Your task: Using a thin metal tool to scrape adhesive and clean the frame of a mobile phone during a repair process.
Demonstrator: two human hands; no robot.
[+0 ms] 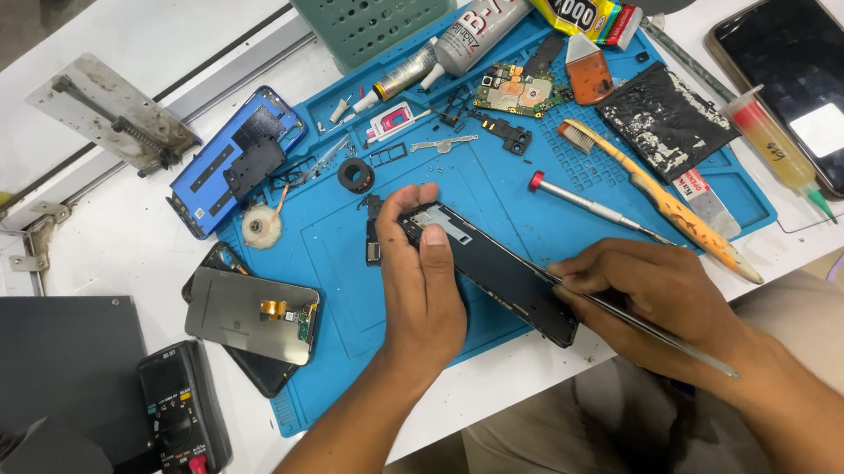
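Blue mat (498, 186) on a cluttered desk (141, 239): your left hand (424, 287) grips the phone frame (493, 267), right hand (647, 294) pinching tweezers (650, 327); keep the frame braced and the tips shallow.

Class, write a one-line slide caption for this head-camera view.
Left hand steadies a black phone frame on a blue mat while the right hand works it with tweezers.
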